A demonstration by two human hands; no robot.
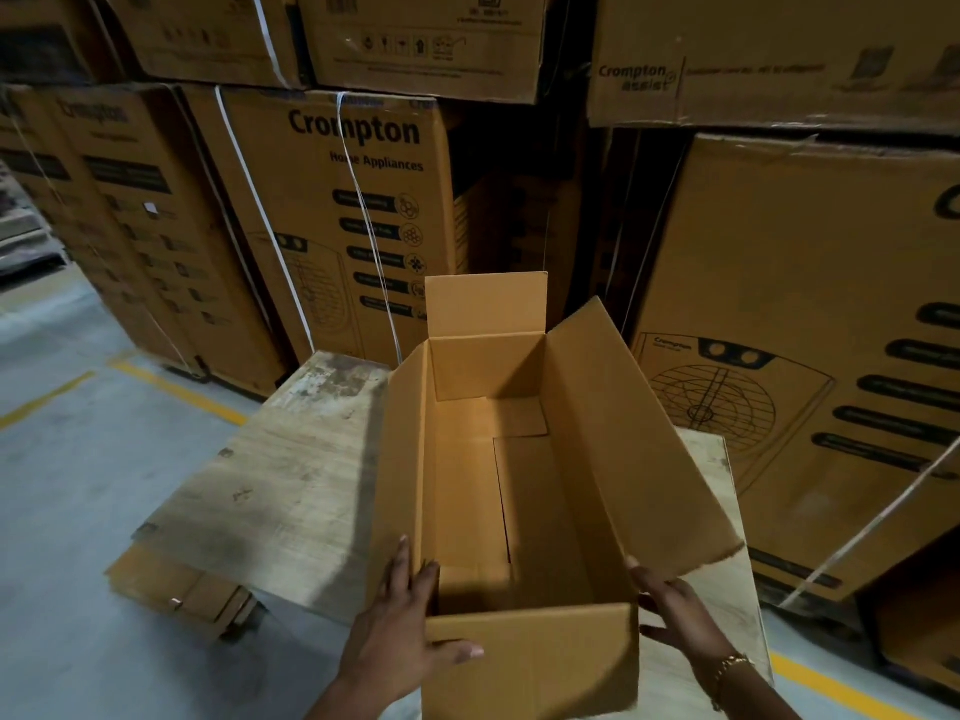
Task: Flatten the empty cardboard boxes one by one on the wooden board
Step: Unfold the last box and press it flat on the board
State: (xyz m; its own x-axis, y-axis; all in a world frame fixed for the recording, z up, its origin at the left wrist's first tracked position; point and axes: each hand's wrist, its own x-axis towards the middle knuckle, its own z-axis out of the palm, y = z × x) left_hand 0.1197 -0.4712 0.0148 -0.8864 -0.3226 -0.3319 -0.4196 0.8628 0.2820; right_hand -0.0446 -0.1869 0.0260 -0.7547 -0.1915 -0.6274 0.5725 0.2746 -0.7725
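An empty cardboard box (524, 491) stands open-topped on the wooden board (270, 485), its four top flaps raised or splayed outward. My left hand (402, 631) grips the box's near left corner, fingers over the left flap and thumb across the near flap. My right hand (675, 610) presses flat against the outside of the box's right wall, just under the splayed right flap, fingers spread. A gold bracelet sits on that wrist. The box's inside bottom flaps are closed.
Tall stacks of strapped printed cartons (332, 210) wall in the far side and the right (810, 330). Folded cardboard (182, 589) lies under the board's near left corner. Grey concrete floor with yellow lines (176, 392) lies to the left.
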